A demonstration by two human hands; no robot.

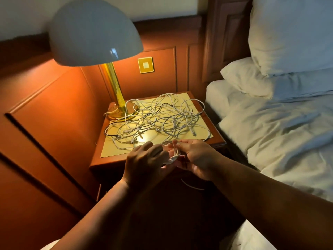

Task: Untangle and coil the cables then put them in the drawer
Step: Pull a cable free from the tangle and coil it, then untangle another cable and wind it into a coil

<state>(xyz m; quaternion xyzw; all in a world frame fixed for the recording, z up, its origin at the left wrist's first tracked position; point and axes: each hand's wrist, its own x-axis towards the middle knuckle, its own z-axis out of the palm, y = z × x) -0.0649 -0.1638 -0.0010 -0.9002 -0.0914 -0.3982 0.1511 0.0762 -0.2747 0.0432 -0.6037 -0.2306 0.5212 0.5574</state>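
Both hands work at the nightstand [115, 160] front edge: left hand [144, 164] and right hand [196, 157] each pinch one white cable [173, 156], partly coiled. The tangle [158, 120] lies behind on the top. Risk: the loose tail hanging below may snag and drag the pile off.

Head view looks down, close over the nightstand [111, 160].

Nightstand [115, 159] against the wall panel, lamp [115, 98] at its back left corner, tangled cables [158, 116] spread across the mat [111, 150] on top, both hands at the near edge, left hand [146, 163] beside right hand [196, 157], one cable [173, 156] between them, bed [270, 132] to the right, pillows [288, 51] behind
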